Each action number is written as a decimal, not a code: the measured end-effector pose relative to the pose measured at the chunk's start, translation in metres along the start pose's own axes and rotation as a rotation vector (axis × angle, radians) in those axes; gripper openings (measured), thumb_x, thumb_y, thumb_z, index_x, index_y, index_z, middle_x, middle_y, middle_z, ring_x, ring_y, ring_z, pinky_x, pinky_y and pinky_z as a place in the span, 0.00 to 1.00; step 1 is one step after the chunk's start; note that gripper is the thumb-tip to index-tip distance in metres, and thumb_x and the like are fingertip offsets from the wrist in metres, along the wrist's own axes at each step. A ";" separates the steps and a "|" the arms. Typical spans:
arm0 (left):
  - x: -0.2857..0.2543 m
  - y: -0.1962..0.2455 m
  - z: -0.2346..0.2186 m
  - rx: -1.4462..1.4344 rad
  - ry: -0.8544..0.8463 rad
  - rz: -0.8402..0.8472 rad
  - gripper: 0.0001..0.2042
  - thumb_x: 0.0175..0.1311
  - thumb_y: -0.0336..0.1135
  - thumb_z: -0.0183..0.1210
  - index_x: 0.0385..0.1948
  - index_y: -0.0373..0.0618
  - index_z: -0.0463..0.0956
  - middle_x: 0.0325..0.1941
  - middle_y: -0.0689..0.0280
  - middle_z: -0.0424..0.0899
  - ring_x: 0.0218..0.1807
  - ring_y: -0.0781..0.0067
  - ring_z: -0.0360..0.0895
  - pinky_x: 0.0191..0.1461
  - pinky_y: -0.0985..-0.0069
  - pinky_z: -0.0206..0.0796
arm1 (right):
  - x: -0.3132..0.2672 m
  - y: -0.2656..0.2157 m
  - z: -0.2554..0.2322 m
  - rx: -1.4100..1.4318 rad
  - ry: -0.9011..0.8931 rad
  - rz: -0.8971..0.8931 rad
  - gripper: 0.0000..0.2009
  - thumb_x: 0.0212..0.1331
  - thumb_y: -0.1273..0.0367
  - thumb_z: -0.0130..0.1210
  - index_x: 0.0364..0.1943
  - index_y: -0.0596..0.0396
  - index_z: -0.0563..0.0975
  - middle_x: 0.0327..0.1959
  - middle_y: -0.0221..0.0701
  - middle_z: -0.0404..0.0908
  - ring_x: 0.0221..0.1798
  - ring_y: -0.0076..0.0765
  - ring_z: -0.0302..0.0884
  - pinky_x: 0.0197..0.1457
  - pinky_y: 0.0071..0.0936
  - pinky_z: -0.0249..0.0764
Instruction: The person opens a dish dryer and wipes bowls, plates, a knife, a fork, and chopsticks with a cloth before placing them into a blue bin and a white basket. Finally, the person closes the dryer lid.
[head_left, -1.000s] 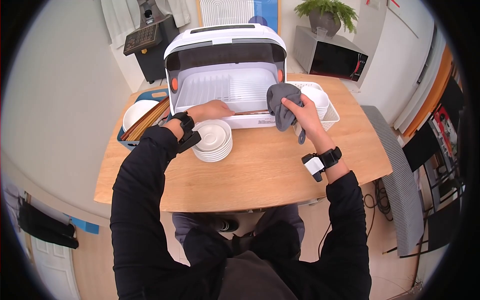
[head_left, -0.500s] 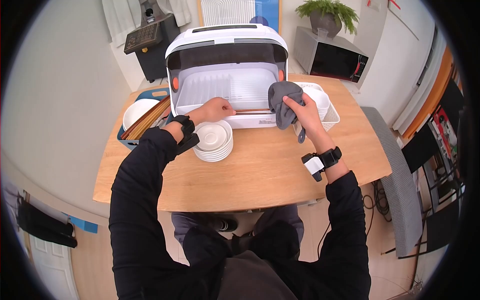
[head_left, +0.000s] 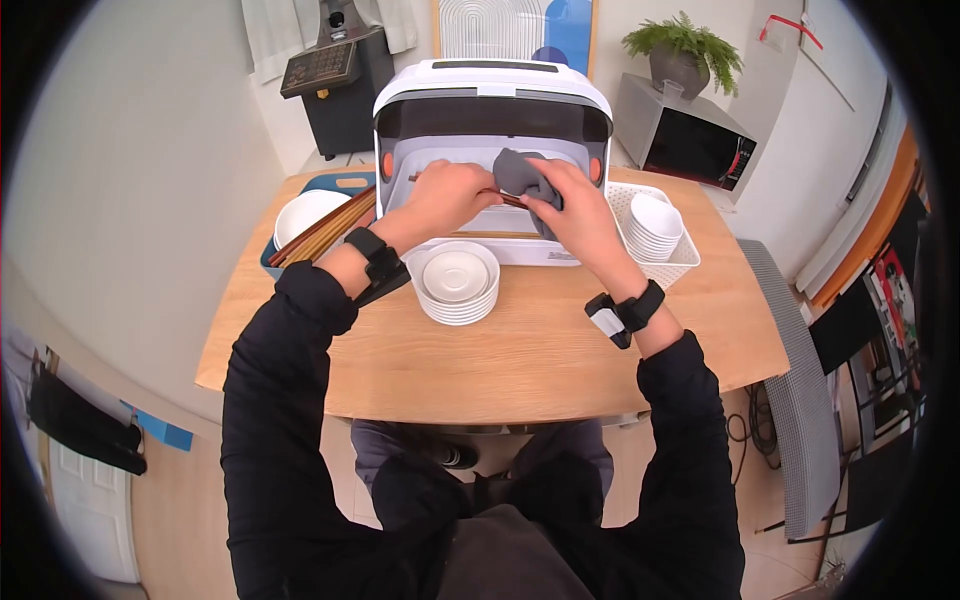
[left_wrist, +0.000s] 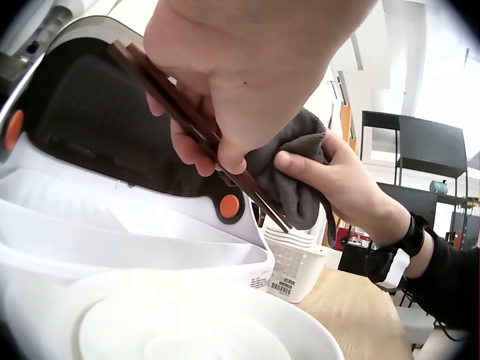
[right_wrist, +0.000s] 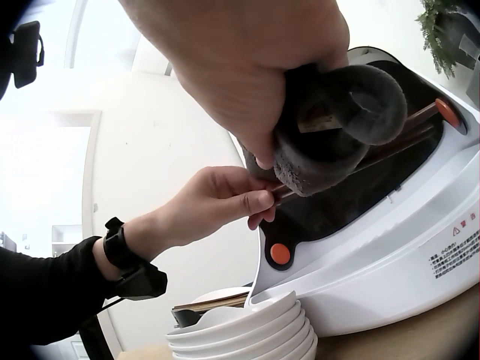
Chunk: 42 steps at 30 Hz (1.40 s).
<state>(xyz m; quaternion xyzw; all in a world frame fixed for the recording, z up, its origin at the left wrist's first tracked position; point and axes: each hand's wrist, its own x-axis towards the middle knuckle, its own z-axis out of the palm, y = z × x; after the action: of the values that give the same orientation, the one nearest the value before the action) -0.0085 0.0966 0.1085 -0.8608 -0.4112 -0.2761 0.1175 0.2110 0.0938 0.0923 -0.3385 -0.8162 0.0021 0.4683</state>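
Observation:
My left hand (head_left: pixel 452 197) pinches a pair of dark brown chopsticks (left_wrist: pixel 180 105), held slantwise in the left wrist view. The grey cloth (head_left: pixel 523 178) is gripped by my right hand (head_left: pixel 578 205), touching the chopsticks beside the left fingers. Both hands are in front of the opening of a white dish cabinet (head_left: pixel 490 75) with a dark raised visor. In the right wrist view the cloth (right_wrist: pixel 315 161) wraps over part of the chopsticks, hiding that stretch. Below the left hand stands a stack of white plates and bowls (head_left: pixel 457 285).
At the left, a blue basket (head_left: pixel 345 182) holds a white bowl and several chopsticks (head_left: pixel 322 232). A white basket (head_left: pixel 682 262) with stacked white bowls (head_left: pixel 655 222) stands at the right. Behind are a microwave (head_left: pixel 690 135) and a plant (head_left: pixel 683 50).
The hands have come closer together and higher, bringing the chopsticks and cloth up in front of the cabinet opening. The head view has shifted, so the furniture appears farther right.

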 end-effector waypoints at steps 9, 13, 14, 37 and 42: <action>-0.023 -0.012 -0.001 0.393 0.292 0.199 0.06 0.59 0.39 0.62 0.29 0.50 0.82 0.29 0.72 0.82 0.35 0.73 0.79 0.46 0.69 0.60 | 0.013 -0.004 0.007 0.161 -0.221 -0.057 0.34 0.55 0.61 0.65 0.68 0.47 0.65 0.57 0.43 0.75 0.58 0.53 0.74 0.60 0.39 0.72; -0.027 -0.014 -0.004 0.368 0.365 0.186 0.05 0.58 0.38 0.63 0.29 0.50 0.82 0.28 0.72 0.82 0.35 0.72 0.78 0.46 0.70 0.60 | 0.011 0.001 0.008 0.143 -0.255 -0.083 0.32 0.60 0.62 0.60 0.69 0.48 0.63 0.57 0.45 0.75 0.58 0.52 0.74 0.60 0.40 0.71; -0.028 -0.013 -0.006 0.326 0.355 0.149 0.05 0.58 0.38 0.63 0.29 0.51 0.82 0.28 0.72 0.82 0.34 0.72 0.78 0.46 0.70 0.60 | 0.011 0.003 0.009 0.123 -0.219 0.008 0.31 0.61 0.62 0.59 0.69 0.48 0.63 0.57 0.45 0.75 0.58 0.53 0.74 0.60 0.40 0.71; -0.031 -0.011 -0.021 0.312 0.451 0.042 0.05 0.52 0.34 0.67 0.29 0.48 0.82 0.27 0.70 0.83 0.33 0.70 0.79 0.56 0.65 0.64 | 0.026 -0.014 0.050 -0.371 0.093 -0.323 0.26 0.41 0.71 0.67 0.52 0.36 0.80 0.49 0.24 0.80 0.44 0.32 0.78 0.45 0.29 0.72; -0.025 -0.013 -0.016 0.257 0.492 0.093 0.06 0.52 0.34 0.67 0.30 0.49 0.82 0.28 0.71 0.84 0.32 0.70 0.78 0.55 0.65 0.64 | 0.025 -0.005 0.039 -0.372 0.099 -0.315 0.26 0.38 0.74 0.66 0.49 0.37 0.81 0.51 0.26 0.80 0.45 0.34 0.78 0.53 0.34 0.69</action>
<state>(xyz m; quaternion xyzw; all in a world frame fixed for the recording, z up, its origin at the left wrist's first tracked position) -0.0374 0.0823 0.1071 -0.7638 -0.3621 -0.4167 0.3346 0.1700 0.1162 0.0906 -0.2873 -0.8212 -0.2379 0.4318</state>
